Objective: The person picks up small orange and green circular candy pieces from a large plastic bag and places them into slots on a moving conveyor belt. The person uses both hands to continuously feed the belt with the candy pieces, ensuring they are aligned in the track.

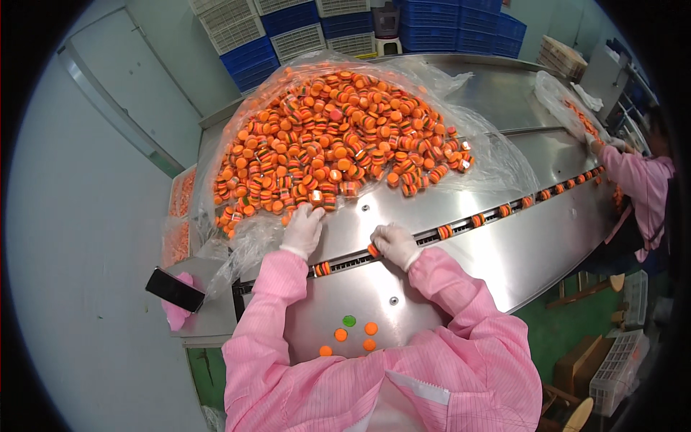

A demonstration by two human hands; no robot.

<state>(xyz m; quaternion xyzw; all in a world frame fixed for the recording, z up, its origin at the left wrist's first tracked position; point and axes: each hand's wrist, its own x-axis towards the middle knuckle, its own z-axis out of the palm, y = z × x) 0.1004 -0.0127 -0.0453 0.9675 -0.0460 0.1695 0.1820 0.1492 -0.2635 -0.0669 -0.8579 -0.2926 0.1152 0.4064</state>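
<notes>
A big heap of small round orange, red and dark striped candies point(345, 137) lies on clear plastic sheeting point(497, 158) on the metal table. Gloved in white, my left hand point(303, 230) is at the heap's near edge, fingers bent together against the candies; what they pinch is hidden. My right hand point(396, 245), also gloved, has its fingers closed on a striped candy point(373, 250) at the narrow conveyor track point(360, 258). Another striped candy point(322, 268) sits in the track below my left hand, and several more stand spaced along it to the right.
Loose orange discs point(371, 328) and a green disc point(349, 320) lie near my body. A black phone point(175, 289) rests at the left on pink cloth. A co-worker in pink point(640, 180) works at the far right. Blue and white crates point(295, 43) are stacked behind the table.
</notes>
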